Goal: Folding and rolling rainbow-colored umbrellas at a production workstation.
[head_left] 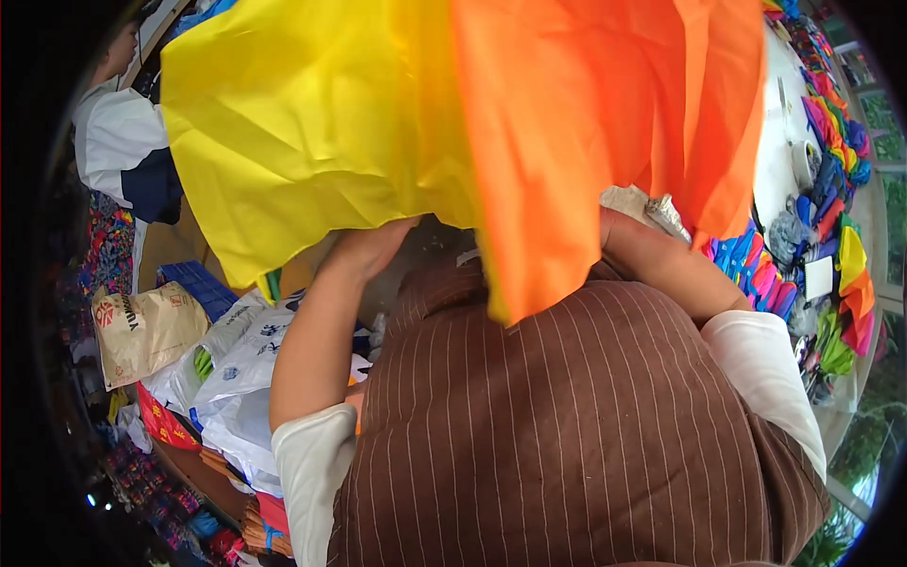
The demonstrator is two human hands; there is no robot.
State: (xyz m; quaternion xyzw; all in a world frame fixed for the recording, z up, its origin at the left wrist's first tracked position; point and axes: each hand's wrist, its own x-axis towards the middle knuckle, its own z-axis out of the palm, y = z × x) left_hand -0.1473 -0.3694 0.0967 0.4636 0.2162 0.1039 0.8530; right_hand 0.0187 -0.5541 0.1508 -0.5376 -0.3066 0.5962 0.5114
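Note:
A large piece of thin cloth with a yellow panel point(302, 123) and an orange panel point(605, 113) hangs spread out in front of me. The two panels meet along a vertical line near the middle, and the orange one droops lower, in front of my brown striped apron point(567, 425). My left hand point(383, 244) is behind the lower edge of the yellow panel; only its wrist side shows. Behind the orange panel is my right hand point(616, 231), mostly covered. The fingers of both hands are hidden, so their grip cannot be made out.
At left lie a brown paper bag point(151, 331) and white plastic bags point(246, 378). A person in a white and dark blue top point(123, 142) is at the upper left. Folded colourful cloth point(756, 269) and more bright bundles point(855, 274) lie on the right, beside windows.

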